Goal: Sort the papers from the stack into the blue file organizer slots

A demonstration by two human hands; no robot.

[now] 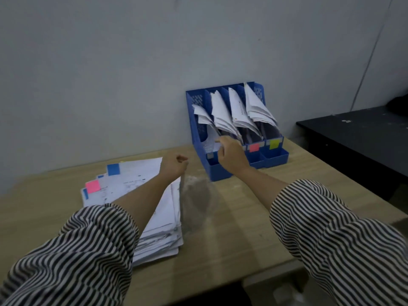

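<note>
Stack (141,208) sits near you on the counter (231,228), left side, coloured tabs showing. Your left hand (175,165) pinches a blurred sheet (183,195) hanging edge-on beside it. Your right hand (229,154), fingers loosely curled, seems empty at the blue file organizer (237,131) by the wall. Risk: slumped papers (223,117) overhang the slots; a careless push could crumple or misfile the sheet.

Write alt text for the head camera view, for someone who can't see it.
A person's right hand reaches into the blue file organizer holding upright papers, while the left hand hovers curled over a paper stack on a wooden table.
</note>
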